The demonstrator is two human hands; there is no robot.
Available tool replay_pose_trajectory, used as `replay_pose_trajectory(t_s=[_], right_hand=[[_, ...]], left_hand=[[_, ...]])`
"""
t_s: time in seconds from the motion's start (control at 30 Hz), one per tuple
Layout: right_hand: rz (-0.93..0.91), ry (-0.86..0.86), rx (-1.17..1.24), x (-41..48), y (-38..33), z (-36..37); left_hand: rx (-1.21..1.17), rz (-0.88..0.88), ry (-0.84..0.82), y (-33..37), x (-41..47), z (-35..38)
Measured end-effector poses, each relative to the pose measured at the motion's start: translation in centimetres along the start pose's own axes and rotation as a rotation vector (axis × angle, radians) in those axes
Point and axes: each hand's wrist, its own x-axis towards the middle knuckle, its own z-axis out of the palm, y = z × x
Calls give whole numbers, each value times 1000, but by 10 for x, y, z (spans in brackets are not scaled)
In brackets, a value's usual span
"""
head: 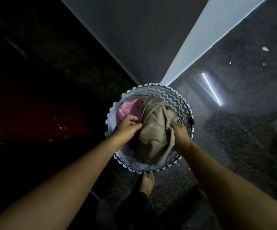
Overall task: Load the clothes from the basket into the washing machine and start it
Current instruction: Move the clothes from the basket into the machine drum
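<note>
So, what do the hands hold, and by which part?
Both hold the beige garment in the basket: the left hand pinches its left edge, the right hand grips a bunched fold on its right side.

The basket (174,95) stood on the floor (234,146) against the foot of a wall corner (184,63), with the person's bare foot (146,183) just behind its near rim. Inside, a bunched garment (156,135) lay across the middle and right, partly over a second garment (127,107) at the far left. The left hand (126,128) pinched the bunched garment's left edge and the right hand (181,136) gripped its right.
</note>
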Motion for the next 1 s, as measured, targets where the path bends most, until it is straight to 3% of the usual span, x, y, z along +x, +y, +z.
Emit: replay_pose_trajectory(t_s=[0.13, 0.3, 0.43, 0.6, 0.73, 0.87, 0.93, 1.0], right_hand=[[-8, -47, 140, -52, -35, -6], [-36, -116, 53, -127, -84, -18], [-213, -123, -196, -185, -121, -48], [-497, 39, -537, -228, -163, -89], [-734, 2, -665, -260, -205, -109], [-1116, 44, -1128, -291, -251, -111], [-1181, 16, -1176, -312, -272, -110], [-1199, -9, -1007, -328, -287, -111]], left_hand=[[-42, -137, -231, 43, -47, 1], [17, 33, -30, 105, -113, 4], [47, 161, -9, 158, -178, -9], [151, 395, -12, 216, -245, -20], [221, 547, -61, 256, -292, -27], [298, 669, -101, 286, -326, -33], [354, 729, -94, 299, -341, -39], [422, 771, -57, 308, -350, -50]])
